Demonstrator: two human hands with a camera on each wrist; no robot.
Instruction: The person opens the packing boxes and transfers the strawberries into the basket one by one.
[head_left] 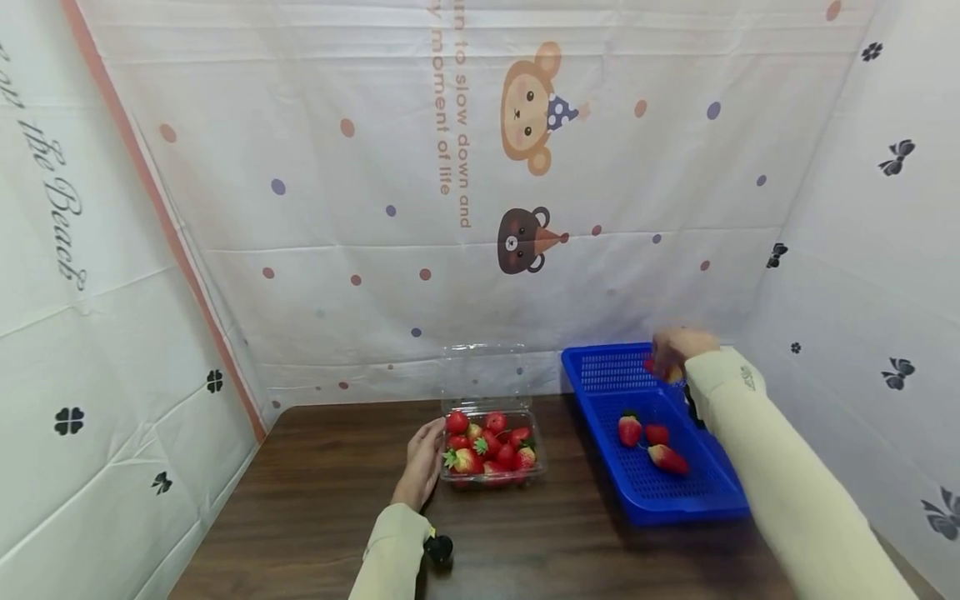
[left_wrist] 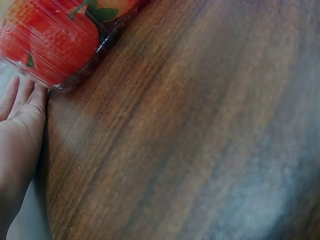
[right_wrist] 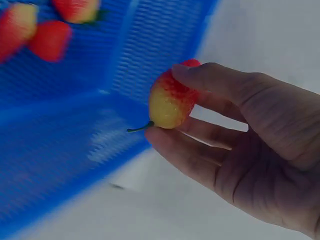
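Note:
Between the thumb and fingers of my right hand [right_wrist: 260, 120] is a red and yellow strawberry [right_wrist: 172, 97] with a green stem. In the head view that hand is over the far right part of a blue basket [head_left: 618, 492]. Inside the basket lie three more strawberries [head_left: 629, 430]. My left hand [head_left: 422, 461] rests its extended fingers against the left side of a clear plastic box [head_left: 542, 467], whose lid [head_left: 483, 375] stands up at the back. Several strawberries [head_left: 487, 443] fill the box, some with green leaves.
Both containers stand on a dark brown wooden table [head_left: 322, 483]. Behind it hangs a white printed cloth [head_left: 315, 208], right at the table's far edge. A small black round object [head_left: 438, 548] sits at the left wrist.

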